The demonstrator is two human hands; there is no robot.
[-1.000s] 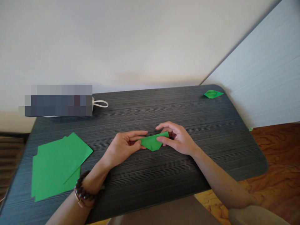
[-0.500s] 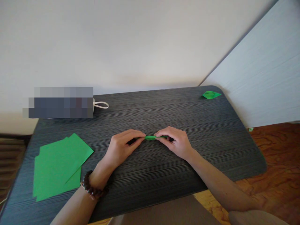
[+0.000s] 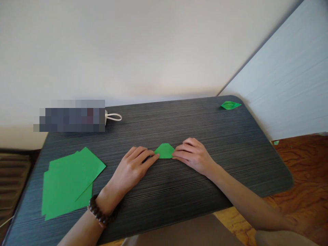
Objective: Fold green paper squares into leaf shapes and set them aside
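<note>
A small folded green paper piece [image 3: 164, 151] lies flat on the dark striped table [image 3: 179, 191], near its middle. My left hand [image 3: 133, 167] rests palm down, its stretched fingertips pressing the piece's left corner. My right hand [image 3: 193, 155] lies flat too, fingers extended onto the piece's right corner. A beaded bracelet [image 3: 98, 212] circles my left wrist.
A stack of green paper sheets [image 3: 69, 181] lies at the table's left. A finished green folded shape [image 3: 230, 105] sits at the far right corner. A white looped cord [image 3: 114, 117] lies by a blurred object at the back left. A white panel [image 3: 287, 85] stands to the right.
The green piece was held up between both hands, then turned over and laid flat on the table. Both hands have lowered and now press its corners with flat fingers.
</note>
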